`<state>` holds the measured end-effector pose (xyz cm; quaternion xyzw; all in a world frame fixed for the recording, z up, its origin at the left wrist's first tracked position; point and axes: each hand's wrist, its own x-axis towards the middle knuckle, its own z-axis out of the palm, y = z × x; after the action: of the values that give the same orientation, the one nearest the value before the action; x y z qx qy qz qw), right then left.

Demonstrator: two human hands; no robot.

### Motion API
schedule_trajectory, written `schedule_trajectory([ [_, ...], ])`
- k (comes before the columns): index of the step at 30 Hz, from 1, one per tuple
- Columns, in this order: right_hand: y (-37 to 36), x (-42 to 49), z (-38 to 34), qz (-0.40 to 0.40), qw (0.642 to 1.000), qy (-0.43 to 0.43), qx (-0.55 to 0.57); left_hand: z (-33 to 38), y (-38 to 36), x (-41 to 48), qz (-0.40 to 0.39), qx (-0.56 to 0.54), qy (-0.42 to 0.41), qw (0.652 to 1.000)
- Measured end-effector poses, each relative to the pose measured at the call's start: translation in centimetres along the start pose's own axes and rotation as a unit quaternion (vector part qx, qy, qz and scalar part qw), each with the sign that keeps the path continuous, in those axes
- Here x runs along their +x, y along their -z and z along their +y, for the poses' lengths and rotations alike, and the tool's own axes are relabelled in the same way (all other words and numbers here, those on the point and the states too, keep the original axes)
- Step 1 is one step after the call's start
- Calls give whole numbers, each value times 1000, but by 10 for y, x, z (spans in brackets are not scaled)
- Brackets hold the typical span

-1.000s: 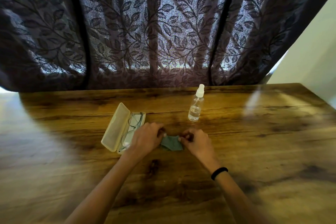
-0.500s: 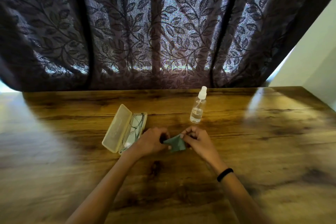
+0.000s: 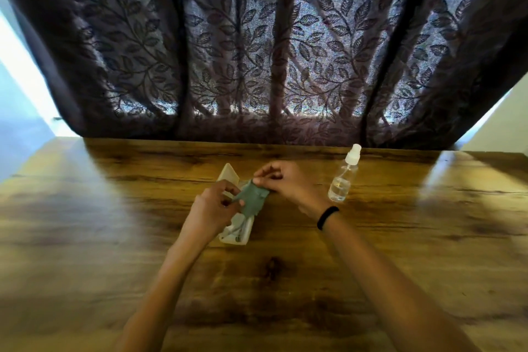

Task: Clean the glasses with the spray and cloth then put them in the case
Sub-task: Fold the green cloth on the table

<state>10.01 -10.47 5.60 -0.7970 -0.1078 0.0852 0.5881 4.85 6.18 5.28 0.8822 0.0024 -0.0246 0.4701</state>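
Observation:
A small grey-green cloth [image 3: 253,200] hangs in the air between my two hands, above the open cream glasses case [image 3: 237,233]. My left hand [image 3: 210,208] pinches its lower left corner. My right hand [image 3: 281,184] pinches its upper edge. The glasses [image 3: 236,230] lie inside the case; only a bit of frame shows under the cloth and my left hand. The case lid [image 3: 227,177] stands up behind the cloth. A clear spray bottle [image 3: 343,180] with a white nozzle stands upright to the right of my right hand, apart from it.
The wooden table [image 3: 400,237] spreads to both sides and toward me. A dark leaf-patterned curtain [image 3: 257,51] hangs along the table's far edge. A black band [image 3: 327,217] circles my right wrist.
Both hands lifted the cloth off the table and carried it left, over the open case. The view swung left, so the case and bottle sit further right in the frame.

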Motion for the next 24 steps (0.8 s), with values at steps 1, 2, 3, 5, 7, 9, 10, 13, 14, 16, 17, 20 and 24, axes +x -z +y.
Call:
schedule_trajectory([
  [1, -6, 8, -3, -3, 1000, 9, -27, -1, 4, 0, 12, 13, 7, 1000],
  [2, -12, 14, -6, -7, 998, 16, -54, -1, 7, 1, 20, 31, 16, 999],
  [3, -17, 20, -7, -15, 997, 20, -77, 0, 9, 2, 23, 48, 29, 998],
  [5, -24, 27, -7, -31, 992, 20, -122, 2, 12, 3, 6, 82, 62, 995],
  [7, -29, 30, -3, -42, 985, 17, -164, 5, 16, 2, -16, 102, 84, 991],
  [9, -30, 28, 2, -30, 983, 24, -178, 6, 23, 4, -2, 94, 74, 993],
  [10, -29, 26, 4, -7, 983, 36, -180, 6, 28, 6, 23, 92, 56, 994],
  [13, -19, 17, 11, 75, 983, 51, -160, -1, 48, 13, 121, 109, -28, 986],
  [14, -16, 12, 15, 87, 985, 37, -141, -5, 53, 17, 133, 103, -40, 985],
  [16, -11, 1, 24, 88, 992, -7, -95, -14, 60, 25, 98, 53, -15, 994],
  [17, -10, -4, 28, 86, 993, -32, -70, -18, 60, 28, 53, 15, 14, 998],
  [20, -14, -18, 37, 70, 994, -80, -21, -28, 56, 30, -110, -96, 106, 984],
  [24, -25, -24, 40, 75, 994, -71, -36, -40, 46, 28, -189, -169, 153, 955],
])
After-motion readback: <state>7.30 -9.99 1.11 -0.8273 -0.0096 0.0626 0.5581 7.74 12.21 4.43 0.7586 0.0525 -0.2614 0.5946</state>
